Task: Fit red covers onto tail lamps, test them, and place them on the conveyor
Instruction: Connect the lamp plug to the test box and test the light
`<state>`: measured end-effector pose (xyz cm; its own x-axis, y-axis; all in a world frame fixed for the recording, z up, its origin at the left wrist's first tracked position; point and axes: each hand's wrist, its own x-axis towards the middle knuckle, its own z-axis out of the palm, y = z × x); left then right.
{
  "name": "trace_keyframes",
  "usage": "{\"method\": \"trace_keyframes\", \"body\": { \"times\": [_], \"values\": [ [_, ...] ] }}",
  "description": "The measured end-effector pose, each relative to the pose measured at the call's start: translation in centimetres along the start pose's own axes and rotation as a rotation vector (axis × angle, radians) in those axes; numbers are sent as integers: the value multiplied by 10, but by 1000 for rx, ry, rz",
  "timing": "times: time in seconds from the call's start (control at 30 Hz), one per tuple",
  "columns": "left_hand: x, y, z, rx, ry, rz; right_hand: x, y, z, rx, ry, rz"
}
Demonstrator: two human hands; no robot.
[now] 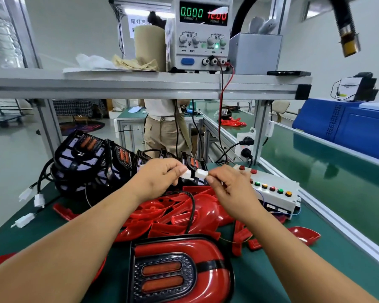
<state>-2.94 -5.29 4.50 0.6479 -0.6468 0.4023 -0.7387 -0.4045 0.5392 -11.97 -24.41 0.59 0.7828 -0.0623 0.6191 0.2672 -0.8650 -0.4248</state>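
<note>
A green workbench (252,278) is filling the lower view, and the green conveyor (326,176) is running along its right side behind an aluminium rail. An aluminium shelf (140,84) is spanning the bench overhead. It is carrying a DC power supply (201,33), which is showing 0.000 on the current display and 12.00 on the voltage display.

At the back left of the bench, a stack of uncovered tail lamps (81,158) is leaning together, with loose white plugs (38,200) trailing from it on black leads. A heap of red covers (184,215) is lying across the middle of the bench.

Just in front of the heap, at the near edge, a tail lamp with its red cover fitted (179,270) is lying face up between the person's forearms. A black cable (193,206) is rising from behind this lamp, over the heap, towards the hands. To the right of the heap, a white test box (274,191) with red, green and yellow buttons is sitting beside the rail.

Above the heap, the left hand (158,178) is pinching a white plug (186,174) between thumb and forefinger. The right hand (230,184) is pinching a white socket (201,173) the same way. The two connectors are meeting end to end, though I cannot tell whether they are fully seated.
</note>
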Motion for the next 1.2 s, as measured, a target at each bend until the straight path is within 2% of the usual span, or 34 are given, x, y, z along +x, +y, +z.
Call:
{"method": "trace_keyframes", "body": {
  "times": [0.2,0.4,0.7,0.93,1.2],
  "values": [
    [-4,-1,7,-253,-32,-10,-6,5,4,31,18,20],
    [-7,-1,11,-128,-72,17,-10,10,1,9,-74,-12],
    [-14,-2,15,-116,-31,61,-11,11,-3,-155,-5,-170],
    [-18,-3,17,-55,-63,73,-12,7,-5,-306,-66,-264],
    [-22,3,22,-73,-23,100,-15,-1,-1,-343,-3,-287]
  ]
}}
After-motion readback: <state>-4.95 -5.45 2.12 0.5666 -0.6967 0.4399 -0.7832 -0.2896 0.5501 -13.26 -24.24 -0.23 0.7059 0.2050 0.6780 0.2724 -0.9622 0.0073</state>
